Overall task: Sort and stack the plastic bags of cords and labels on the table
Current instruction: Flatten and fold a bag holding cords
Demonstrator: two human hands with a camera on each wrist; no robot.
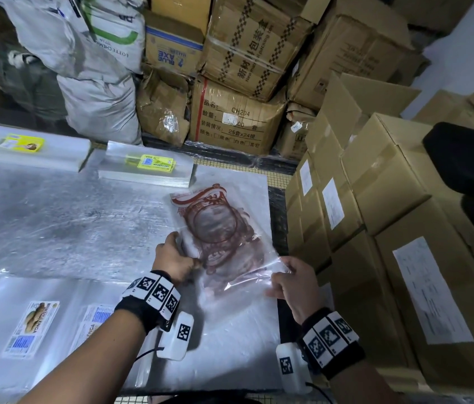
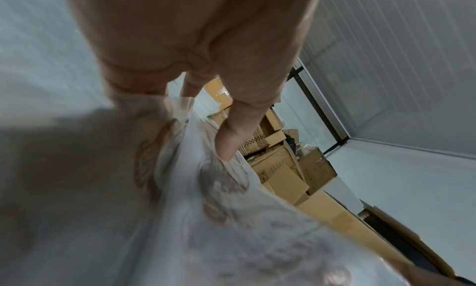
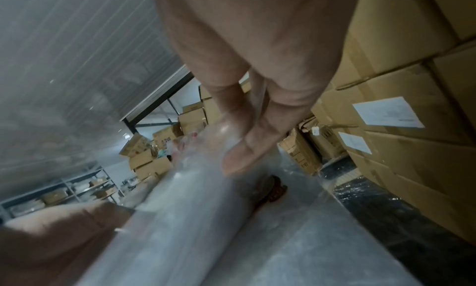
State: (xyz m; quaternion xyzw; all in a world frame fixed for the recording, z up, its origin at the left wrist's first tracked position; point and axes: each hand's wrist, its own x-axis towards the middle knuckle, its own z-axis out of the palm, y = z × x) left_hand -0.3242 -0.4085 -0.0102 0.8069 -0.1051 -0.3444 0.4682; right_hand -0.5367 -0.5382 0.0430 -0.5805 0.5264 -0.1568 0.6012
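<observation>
Beyond the far edge of the desk point(image 1: 55, 217) stand grey woven sacks point(image 1: 96, 68), one printed with green lettering; beside them brown cardboard boxes point(image 1: 238, 118) are stacked, some strapped and printed with Chinese characters, one marked CH204; a smaller box with blue print point(image 1: 173, 51) sits higher in the pile; along the right side more plain cartons point(image 1: 390, 182) with white paper labels point(image 1: 431, 290) are piled close together; a black case point(image 1: 469, 158) rests on top of them; metal shelving point(image 3: 77, 188) shows in the right wrist view.

One red-printed bag point(image 1: 221, 231), two yellow-labelled bag stacks point(image 1: 147, 167) point(image 1: 26, 150), two hands point(image 1: 176, 259) point(image 1: 292, 284).
</observation>
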